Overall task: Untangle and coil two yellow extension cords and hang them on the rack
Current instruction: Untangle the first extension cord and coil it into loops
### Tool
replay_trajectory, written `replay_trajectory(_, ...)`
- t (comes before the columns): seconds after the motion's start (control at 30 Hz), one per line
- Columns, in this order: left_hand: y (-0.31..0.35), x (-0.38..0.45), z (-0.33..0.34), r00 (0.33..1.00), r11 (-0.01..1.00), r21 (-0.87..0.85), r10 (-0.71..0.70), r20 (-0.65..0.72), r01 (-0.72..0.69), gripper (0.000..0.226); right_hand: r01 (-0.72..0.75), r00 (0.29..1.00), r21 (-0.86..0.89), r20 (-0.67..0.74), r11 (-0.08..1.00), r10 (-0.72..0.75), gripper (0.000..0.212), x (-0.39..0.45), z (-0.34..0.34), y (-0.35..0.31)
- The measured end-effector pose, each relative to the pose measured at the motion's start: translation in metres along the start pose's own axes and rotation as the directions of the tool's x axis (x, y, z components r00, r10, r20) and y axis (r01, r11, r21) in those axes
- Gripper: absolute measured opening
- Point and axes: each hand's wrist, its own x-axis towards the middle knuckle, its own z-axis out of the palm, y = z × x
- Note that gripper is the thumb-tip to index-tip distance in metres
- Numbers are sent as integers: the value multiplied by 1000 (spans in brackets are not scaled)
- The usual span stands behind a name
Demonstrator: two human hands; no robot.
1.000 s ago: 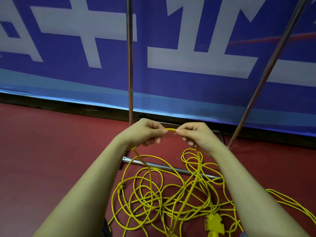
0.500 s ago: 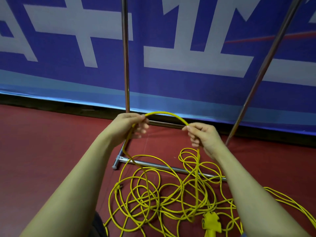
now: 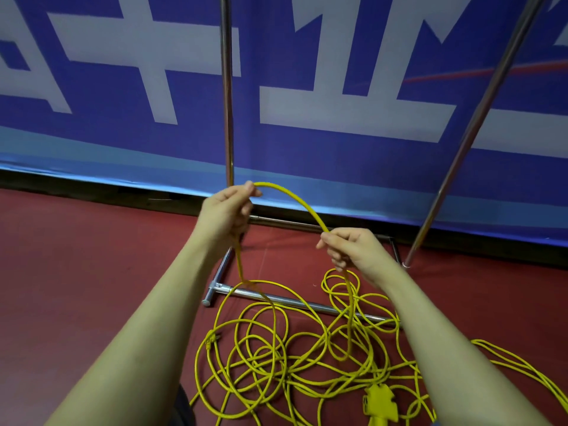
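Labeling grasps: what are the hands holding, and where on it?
Both hold one yellow cord mid-length: left hand grips the arch's high end, right hand pinches its lower end. Plugs lie on the floor.

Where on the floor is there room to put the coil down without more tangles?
Bare red floor lies left of the rack's base bar, beside the left arm. Another bare patch sits right of the slanted pole. Between the arms it is crowded with tangled yellow cord.

I see left hand (image 3: 226,210) and right hand (image 3: 350,247) pinching a yellow cord (image 3: 295,199), arched between them. Tangled cords (image 3: 276,358) lie on red floor (image 3: 92,272) across rack (image 3: 227,87) base.
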Motion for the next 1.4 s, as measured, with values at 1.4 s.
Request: replay_trajectory(1.4, -3, -4, 6, 990, 958, 267, -124, 74, 100, 26, -94, 995, 29, 25, 995, 93, 19, 0, -12, 5)
